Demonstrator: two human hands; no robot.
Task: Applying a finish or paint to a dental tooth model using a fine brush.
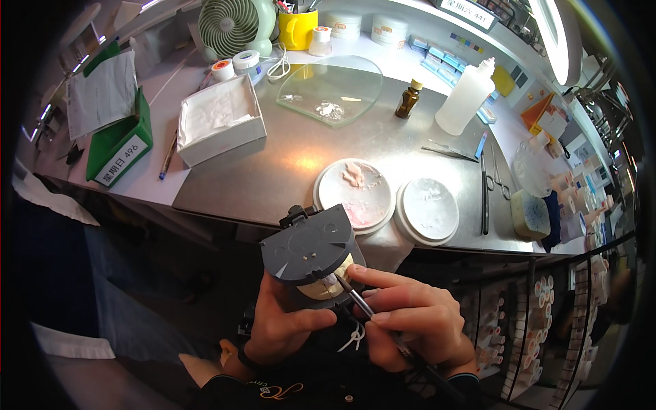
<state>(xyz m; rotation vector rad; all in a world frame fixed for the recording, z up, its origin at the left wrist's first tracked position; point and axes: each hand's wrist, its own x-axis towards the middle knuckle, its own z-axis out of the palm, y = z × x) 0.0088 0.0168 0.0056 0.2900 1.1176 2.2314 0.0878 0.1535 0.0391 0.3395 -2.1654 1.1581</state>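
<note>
My left hand (285, 324) is wrapped round a dark grey dental articulator (307, 242), held up in front of the bench edge. A cream plaster tooth model (316, 292) shows under its upper plate, with a small whitish-lilac tooth shape at the front. In my right hand (420, 318) is a thin brush (360, 301) with a metal ferrule, pinched between thumb and fingers. Its dark tip meets the whitish tooth shape, and my right index fingertip rests against the model's side. Just beyond the articulator sits a round white dish (318, 188) with pinkish paste in it.
A second white dish (410, 238) stands to the right. Farther back are a glass slab (301, 85), brown bottle (408, 101), squeeze bottle (465, 99) and white box (229, 140). Tweezers (451, 152), scissors (499, 179) and a sponge (531, 215) lie right. Another person (58, 273) is at left.
</note>
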